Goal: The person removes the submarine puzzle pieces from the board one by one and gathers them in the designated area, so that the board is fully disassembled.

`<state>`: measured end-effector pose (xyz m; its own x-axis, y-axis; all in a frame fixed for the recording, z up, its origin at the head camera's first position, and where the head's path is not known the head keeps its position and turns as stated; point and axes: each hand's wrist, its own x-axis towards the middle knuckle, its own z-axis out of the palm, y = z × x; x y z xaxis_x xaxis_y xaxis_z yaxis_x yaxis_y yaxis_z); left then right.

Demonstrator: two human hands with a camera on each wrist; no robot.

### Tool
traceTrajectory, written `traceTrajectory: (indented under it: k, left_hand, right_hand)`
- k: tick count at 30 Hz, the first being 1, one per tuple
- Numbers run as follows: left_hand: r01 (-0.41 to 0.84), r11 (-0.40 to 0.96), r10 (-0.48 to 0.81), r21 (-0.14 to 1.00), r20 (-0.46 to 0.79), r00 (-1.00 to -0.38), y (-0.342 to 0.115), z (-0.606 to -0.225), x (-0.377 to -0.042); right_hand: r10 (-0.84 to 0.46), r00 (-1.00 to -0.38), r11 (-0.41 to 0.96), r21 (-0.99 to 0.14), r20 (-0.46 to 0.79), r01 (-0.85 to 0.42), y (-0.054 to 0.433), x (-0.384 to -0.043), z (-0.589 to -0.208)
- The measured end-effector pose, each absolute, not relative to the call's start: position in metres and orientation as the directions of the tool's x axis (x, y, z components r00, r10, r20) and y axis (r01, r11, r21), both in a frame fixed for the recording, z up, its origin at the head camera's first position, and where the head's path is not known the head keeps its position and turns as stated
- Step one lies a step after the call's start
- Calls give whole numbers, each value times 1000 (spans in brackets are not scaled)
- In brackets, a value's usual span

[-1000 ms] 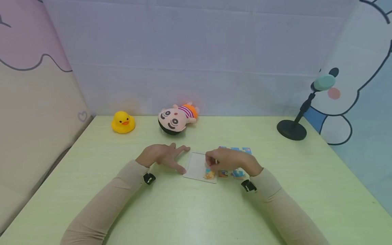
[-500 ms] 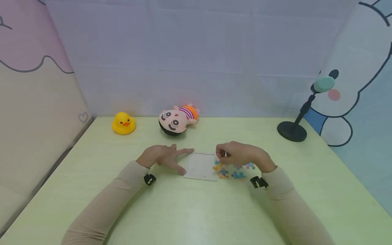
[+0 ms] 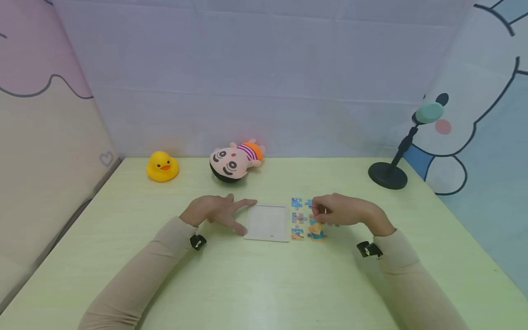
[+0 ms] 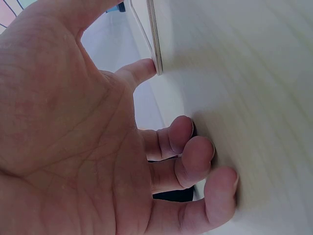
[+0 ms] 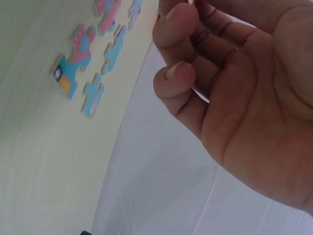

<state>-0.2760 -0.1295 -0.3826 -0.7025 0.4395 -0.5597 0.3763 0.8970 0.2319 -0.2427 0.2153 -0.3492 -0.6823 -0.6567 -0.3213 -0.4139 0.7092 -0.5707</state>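
Note:
A shallow white puzzle tray (image 3: 267,222) lies in the middle of the table, with no pieces in it. My left hand (image 3: 218,213) is spread at its left side. The thumb and index finger touch the tray's left corners; the left wrist view shows a finger against the tray edge (image 4: 155,46) and the other fingers loosely bent at the tabletop. My right hand (image 3: 344,209) pinches a yellow-and-blue puzzle piece (image 3: 315,228) over the loose pieces. In the right wrist view, the pinching fingertips are cut off at the top. Several blue and pink puzzle pieces (image 3: 298,217) lie right of the tray.
A yellow rubber duck (image 3: 162,167) and a plush doll (image 3: 235,161) lie along the back of the table. At the back right stands a black round-based stand (image 3: 388,175) with a mint-green head. A pale cloth (image 3: 264,114) hangs behind the table.
My right hand has lifted the yellow puzzle piece from the tray's lower right corner and carried it right, over the loose pieces. My left hand has stayed at the tray's left edge.

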Motion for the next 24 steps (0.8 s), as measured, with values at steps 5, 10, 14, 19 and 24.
traceTrajectory:
  k: [5, 10, 14, 19, 24]
  left_hand:
    - [375, 898, 437, 230, -561, -703, -129, -382, -276]
    - [370, 898, 439, 239, -563, -700, -130, -384, -276]
    - [371, 896, 443, 245, -564, -696, -130, -385, -276]
    - [372, 896, 443, 244, -566, -695, -130, -385, -277]
    - [382, 893, 447, 238, -566, -693, -130, -385, -277]
  right_hand:
    - [-633, -699, 736, -538, -333, -410, 232, -241, -349]
    - [-604, -697, 761, -541, -386, -359, 243, -241, -348]
    - [-581, -694, 783, -525, -426, -333, 248, -241, -350]
    - [-569, -692, 791, -523, -444, -315, 251, -241, -352]
    - [-576, -677, 793, -513, -458, -328, 248, -242, -353]
